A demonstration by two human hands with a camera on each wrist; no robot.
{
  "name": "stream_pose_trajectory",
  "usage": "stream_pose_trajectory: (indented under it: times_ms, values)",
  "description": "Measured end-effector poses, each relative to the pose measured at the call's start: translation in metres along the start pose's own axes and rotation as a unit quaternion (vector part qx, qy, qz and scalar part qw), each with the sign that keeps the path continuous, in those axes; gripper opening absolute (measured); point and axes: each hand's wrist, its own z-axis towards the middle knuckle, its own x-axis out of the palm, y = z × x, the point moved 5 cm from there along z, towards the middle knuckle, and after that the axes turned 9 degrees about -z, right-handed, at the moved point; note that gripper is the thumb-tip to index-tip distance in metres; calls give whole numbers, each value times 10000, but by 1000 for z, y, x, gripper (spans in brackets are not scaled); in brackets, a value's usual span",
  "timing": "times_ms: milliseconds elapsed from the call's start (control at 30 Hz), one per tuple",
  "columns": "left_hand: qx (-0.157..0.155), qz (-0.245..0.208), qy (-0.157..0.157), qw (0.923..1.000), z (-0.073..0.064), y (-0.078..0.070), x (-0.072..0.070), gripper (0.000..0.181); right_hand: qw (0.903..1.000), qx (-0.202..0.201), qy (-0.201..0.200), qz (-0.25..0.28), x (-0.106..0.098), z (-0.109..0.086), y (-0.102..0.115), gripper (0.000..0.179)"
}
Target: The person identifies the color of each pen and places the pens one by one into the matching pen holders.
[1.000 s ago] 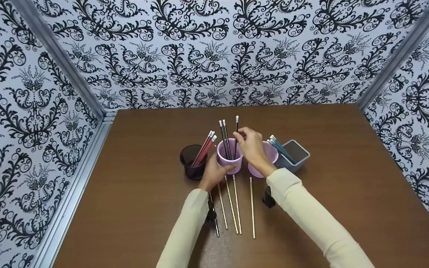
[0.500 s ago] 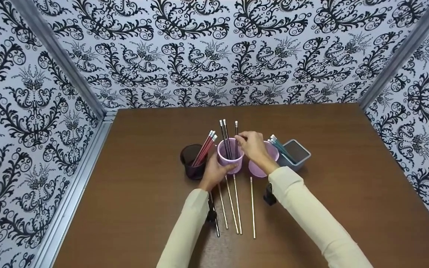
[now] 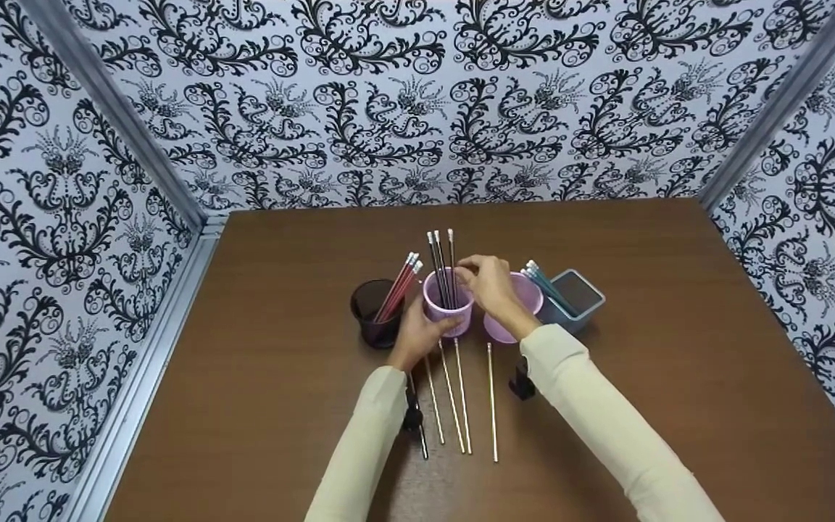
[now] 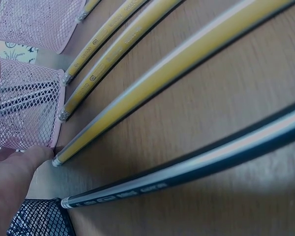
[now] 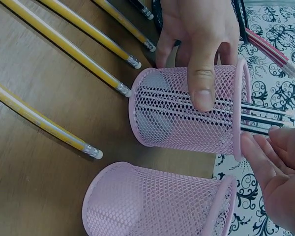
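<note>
My left hand (image 3: 417,330) grips a pink mesh pencil cup (image 5: 187,132), thumb across its near side. Three black pencils (image 3: 441,272) stand in that cup, eraser ends up. Just at the cup's right rim is my right hand (image 3: 493,286), its thumb and fingertips loosely bent beside the nearest black pencil, not closed round it. A second pink mesh cup (image 5: 157,201) stands to the right, partly behind the right hand. Several yellow pencils (image 4: 123,93) lie on the table in front of the cups, and one black pencil (image 4: 187,167) lies under the left forearm.
Left of the hands stands a black mesh cup (image 3: 372,297) with several red pencils (image 3: 397,293). On the right, a grey rectangular holder (image 3: 583,297) contains several teal pencils (image 3: 549,288). Patterned walls enclose the brown table (image 3: 280,275).
The black pencil by my right hand has gone lower into the pink cup and tipped left toward the other two, away from my fingers. My left hand keeps its grip on the cup.
</note>
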Motion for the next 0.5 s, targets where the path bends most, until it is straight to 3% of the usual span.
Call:
stream_pose_trajectory:
  times_ms: [100,233,500]
  values:
    - [74,-36,18,10000,0,0,0,81,9987,-26,-440,267,-1,-5,-4,21]
    - [42,14,-72,10000,0,1,-2,83,9899,-173,-897,1084,-1,-18,-6,27]
    - [-222,-1,-137,9997,0,4,-1,79,9756,40,-797,2044,7,-51,-16,56]
